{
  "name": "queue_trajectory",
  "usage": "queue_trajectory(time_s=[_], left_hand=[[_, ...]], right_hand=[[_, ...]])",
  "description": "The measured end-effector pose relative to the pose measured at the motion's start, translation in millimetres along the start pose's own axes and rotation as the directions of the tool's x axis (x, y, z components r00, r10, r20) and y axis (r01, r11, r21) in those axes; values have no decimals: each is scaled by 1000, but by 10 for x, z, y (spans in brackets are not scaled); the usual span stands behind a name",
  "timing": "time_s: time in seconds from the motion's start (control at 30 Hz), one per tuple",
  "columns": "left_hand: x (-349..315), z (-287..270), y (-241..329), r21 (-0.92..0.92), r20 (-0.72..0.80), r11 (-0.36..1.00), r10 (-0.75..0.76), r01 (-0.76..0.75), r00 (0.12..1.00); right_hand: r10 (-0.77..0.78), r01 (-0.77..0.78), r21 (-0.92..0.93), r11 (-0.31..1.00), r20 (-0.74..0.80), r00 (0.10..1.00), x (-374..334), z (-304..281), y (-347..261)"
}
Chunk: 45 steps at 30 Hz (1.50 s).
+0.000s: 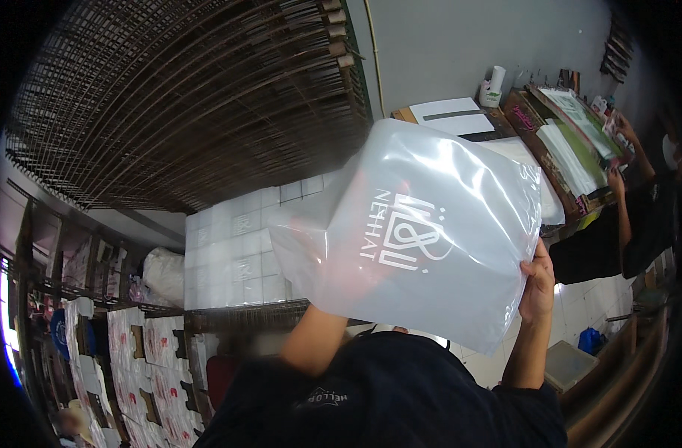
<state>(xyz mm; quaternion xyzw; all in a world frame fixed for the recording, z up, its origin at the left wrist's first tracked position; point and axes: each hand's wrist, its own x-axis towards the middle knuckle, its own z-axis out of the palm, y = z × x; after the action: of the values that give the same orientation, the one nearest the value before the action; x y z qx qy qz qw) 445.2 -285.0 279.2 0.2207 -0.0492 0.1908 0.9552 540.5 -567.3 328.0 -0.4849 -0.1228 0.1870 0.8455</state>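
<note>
A translucent plastic bag [468,224] with a white printed design is spread out in front of my chest. At its right edge, my right hand [536,287] pinches the film between thumb and fingers. My left forearm goes up behind the bag's lower left part. Through the cloudy film my left hand [360,243] shows only as a pinkish blur, close against the back of the bag. How its fingers are set cannot be made out. The bag's left side flares out into a loose, creased corner.
A wire drying rack [207,97] rises at upper left, above stacked clear-wrapped packs [233,246]. Printed bags [151,358] hang or lie in rows at lower left. At right, a co-worker's hands [621,127] handle a printing frame [572,112] on a workbench. A white container [490,93] stands by the wall.
</note>
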Motion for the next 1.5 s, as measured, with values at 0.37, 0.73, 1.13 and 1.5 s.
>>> queue_trajectory(time_s=[0.37,0.73,1.13,1.5], left_hand=[[-54,-6,125,1,-11,999,48,-48,999],[-96,-125,314,-15,-60,994,105,-106,993],[-2462,-1964,740,251,-333,943,-129,220,934],[-1454,-2685,2408,164,-808,965,11,207,589]], right_hand=[[46,-40,-58,997,104,994,-55,183,71],[119,-110,-102,989,87,989,56,254,169],[244,-215,-174,961,168,955,245,828,606],[553,-466,-416,781,114,825,1610,1778,2511]])
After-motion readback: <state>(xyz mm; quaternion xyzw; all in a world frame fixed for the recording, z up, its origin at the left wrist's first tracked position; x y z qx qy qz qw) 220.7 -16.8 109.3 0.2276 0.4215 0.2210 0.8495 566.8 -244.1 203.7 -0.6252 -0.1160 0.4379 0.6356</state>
